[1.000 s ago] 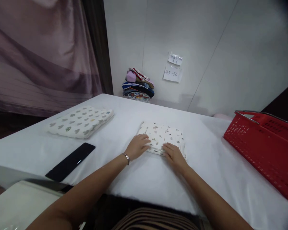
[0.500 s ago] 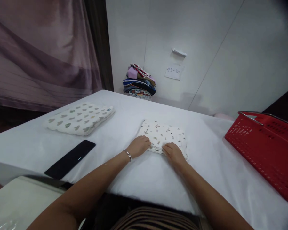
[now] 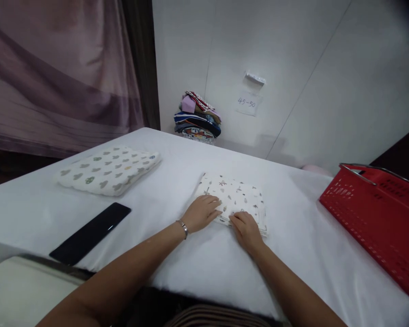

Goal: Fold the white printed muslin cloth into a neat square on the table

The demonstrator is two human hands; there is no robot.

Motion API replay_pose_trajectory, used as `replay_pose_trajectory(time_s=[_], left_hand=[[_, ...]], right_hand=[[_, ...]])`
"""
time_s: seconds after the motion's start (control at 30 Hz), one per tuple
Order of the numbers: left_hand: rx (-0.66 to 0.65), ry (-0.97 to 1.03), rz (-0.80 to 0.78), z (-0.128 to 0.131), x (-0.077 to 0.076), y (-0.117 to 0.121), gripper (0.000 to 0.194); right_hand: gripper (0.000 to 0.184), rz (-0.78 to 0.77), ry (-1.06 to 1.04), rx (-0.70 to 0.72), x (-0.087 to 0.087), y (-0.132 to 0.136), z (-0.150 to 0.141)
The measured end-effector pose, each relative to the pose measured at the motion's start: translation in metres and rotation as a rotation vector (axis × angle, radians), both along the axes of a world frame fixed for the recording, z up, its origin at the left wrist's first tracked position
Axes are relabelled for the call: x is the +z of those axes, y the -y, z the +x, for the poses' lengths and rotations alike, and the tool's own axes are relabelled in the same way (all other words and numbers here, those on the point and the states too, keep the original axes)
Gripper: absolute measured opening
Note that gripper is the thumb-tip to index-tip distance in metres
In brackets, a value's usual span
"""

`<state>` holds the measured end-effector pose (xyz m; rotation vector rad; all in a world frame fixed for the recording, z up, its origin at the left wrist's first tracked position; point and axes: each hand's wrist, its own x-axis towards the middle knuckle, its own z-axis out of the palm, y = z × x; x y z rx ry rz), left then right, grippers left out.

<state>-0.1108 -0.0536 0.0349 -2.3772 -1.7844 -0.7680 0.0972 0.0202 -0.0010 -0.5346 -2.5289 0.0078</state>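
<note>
A folded white cloth (image 3: pixel 240 193) with small grey and brown prints lies flat before me, its layers showing along the near edge. My left hand (image 3: pixel 200 213), a bracelet at its wrist, rests on the cloth's near left corner with fingers stretched out. At the near edge, right of the middle, my right hand (image 3: pixel 248 230) has its fingers bent round the layers, thumb side toward the left hand. What lies under the right fingertips is hidden.
A second folded cloth (image 3: pixel 107 170) with cloud-like prints and a black phone-like slab (image 3: pixel 92 232) lie left on the white-covered table (image 3: pixel 167 193). The red basket (image 3: pixel 378 222) stands right. Stacked folded fabrics (image 3: pixel 197 119) sit by the wall beyond the far edge.
My left fingers have lifted from the cloth's near edge and now lie stretched over its top. The right hand stays at the near edge. The view has shifted slightly.
</note>
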Motion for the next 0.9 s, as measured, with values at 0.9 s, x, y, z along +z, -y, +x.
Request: replay_pose_trajectory(time_s=[0.9], left_hand=[[0.324,-0.028,-0.282,-0.009,-0.012,-0.029,0.061]], right_hand=[[0.064,-0.553,0.401,-0.239,0.024,-0.031,-0.003]])
